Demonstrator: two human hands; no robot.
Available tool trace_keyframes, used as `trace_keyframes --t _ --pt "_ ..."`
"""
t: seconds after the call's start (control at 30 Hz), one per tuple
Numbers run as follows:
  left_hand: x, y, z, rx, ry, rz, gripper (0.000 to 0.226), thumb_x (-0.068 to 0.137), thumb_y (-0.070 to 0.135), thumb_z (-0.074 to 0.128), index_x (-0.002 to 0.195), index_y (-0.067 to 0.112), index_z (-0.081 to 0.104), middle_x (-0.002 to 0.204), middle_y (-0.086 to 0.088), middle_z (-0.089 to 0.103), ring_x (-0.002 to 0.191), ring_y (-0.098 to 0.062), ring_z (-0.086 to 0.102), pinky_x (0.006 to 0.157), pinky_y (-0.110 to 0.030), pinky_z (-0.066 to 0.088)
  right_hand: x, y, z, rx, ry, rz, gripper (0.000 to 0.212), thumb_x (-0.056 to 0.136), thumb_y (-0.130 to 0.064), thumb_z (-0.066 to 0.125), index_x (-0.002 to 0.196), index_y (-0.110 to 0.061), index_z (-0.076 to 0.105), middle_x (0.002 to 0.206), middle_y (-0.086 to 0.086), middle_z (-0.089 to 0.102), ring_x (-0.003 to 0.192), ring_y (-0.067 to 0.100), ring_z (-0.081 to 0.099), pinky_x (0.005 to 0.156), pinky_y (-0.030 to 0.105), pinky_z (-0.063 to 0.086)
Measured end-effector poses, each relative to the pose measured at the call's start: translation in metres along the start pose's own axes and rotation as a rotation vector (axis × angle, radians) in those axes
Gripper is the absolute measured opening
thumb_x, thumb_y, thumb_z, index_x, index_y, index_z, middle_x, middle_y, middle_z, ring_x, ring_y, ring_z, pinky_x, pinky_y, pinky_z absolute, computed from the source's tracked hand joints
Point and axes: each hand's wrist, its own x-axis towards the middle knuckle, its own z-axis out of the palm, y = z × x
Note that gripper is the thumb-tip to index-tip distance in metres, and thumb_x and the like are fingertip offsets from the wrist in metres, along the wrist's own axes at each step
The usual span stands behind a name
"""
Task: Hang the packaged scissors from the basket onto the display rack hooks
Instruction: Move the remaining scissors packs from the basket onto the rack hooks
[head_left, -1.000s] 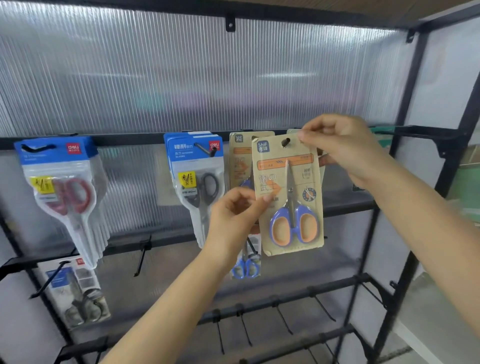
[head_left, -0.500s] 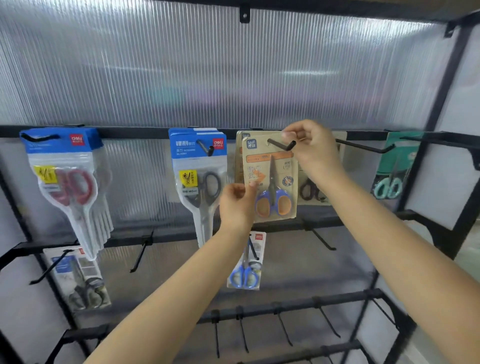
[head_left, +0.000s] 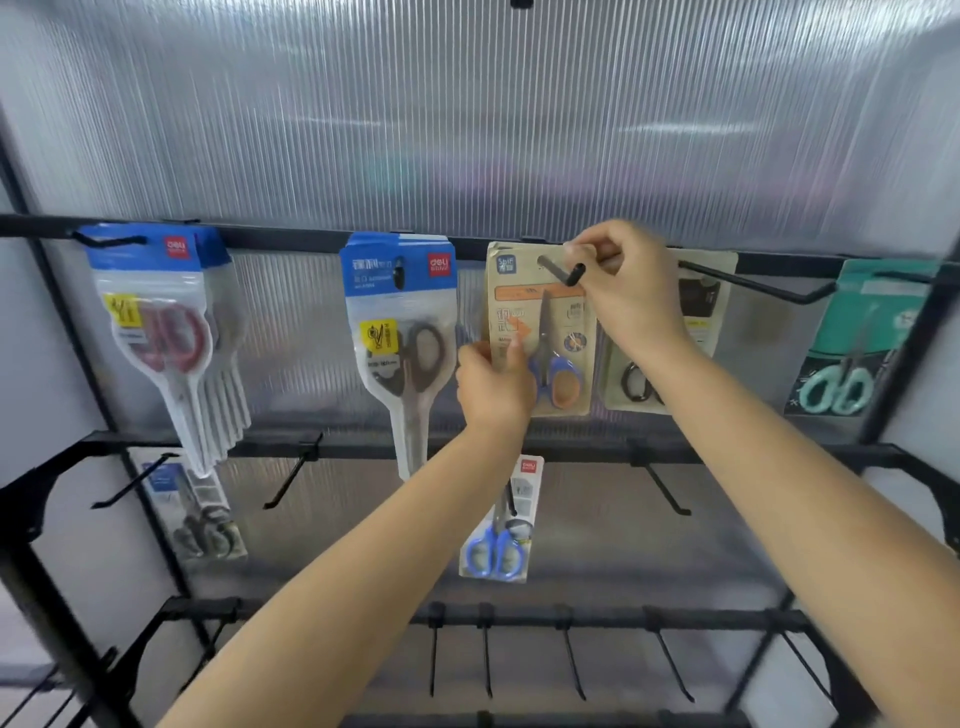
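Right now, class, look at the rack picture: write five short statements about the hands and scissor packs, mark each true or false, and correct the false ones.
1. The right hand holds the top of the tan pack by the hook. True.
2. The left hand hangs free. False: it pinches the tan pack's lower left edge.
3. The red-handled packs hang at the far left. True.
4. The mint-handled pack hangs on the bottom rail. False: top rail, far right.
5. Every middle-rail hook is bare. False: a blue-handled pack hangs there.

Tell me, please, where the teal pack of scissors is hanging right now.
In the head view, the teal pack of scissors hangs at the far right of the rack's top rail, beyond the long bare hook.
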Motion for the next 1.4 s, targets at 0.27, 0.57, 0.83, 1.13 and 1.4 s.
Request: trace_keyframes --t 0.27,0.57,0.83,1.13,1.4 --pt "-0.015 -0.031 -0.016 0.216 -0.09 0.289 0.047 0.09 0.018 0.058 0.132 0.01 0.037 0.12 0.002 0.031 0.107 -0.013 0.042 0.091 -0.017 0.037 -0.022 0.001 -0.006 -0.147 0.044 0.008 0.033 0.09 -0.021 0.059 0.121 -0.01 0.057 0.113 0.003 0.059 0.101 0.016 0.058 0.088 0.035 0.05" --pt "-0.048 -0.087 -0.047 0.524 -0.184 0.78 0.075 0.08 0.002 0.065 0.144 0.003 0.027 0.154 -0.027 0.007 0.143 -0.034 0.003 0.113 -0.048 0.02 -0.135 -0.017 -0.031 -0.581 -0.031 0.123 0.037 0.092 -0.015 0.053 0.128 -0.004 0.052 0.125 0.012 0.054 0.116 0.029 0.051 0.095 0.036 0.041" --pt "-0.108 -0.114 -0.074 0.689 -0.723 0.993 0.06 0.07 -0.002 0.072 0.125 -0.008 0.05 0.135 -0.029 0.047 0.126 -0.045 0.045 0.101 -0.062 0.034 -0.263 -0.064 -0.062 -0.916 -0.073 0.342 0.036 0.086 -0.022 0.049 0.109 0.004 0.061 0.102 0.019 0.065 0.084 0.036 0.066 0.069 0.04 0.054" --pt "-0.25 -0.132 -0.075 0.646 -1.251 1.1 0.048 0.089 0.017 0.051 0.132 -0.004 0.047 0.14 -0.021 0.046 0.129 -0.035 0.045 0.107 -0.045 0.035 -0.414 -0.143 -0.124 -1.173 -0.127 0.782 0.048 0.094 -0.022 0.049 0.137 -0.002 0.043 0.14 0.016 0.046 0.127 0.03 0.046 0.104 0.038 0.036" --pt "-0.349 -0.145 -0.083 0.697 -1.51 1.211 0.055 0.102 0.031 0.031 0.15 0.01 0.015 0.158 -0.008 0.014 0.145 -0.021 0.012 0.118 -0.034 0.006 -0.491 -0.214 -0.183 -1.288 0.036 1.02 0.043 0.092 -0.016 0.055 0.131 0.002 0.049 0.13 0.017 0.055 0.118 0.033 0.054 0.097 0.037 0.041"
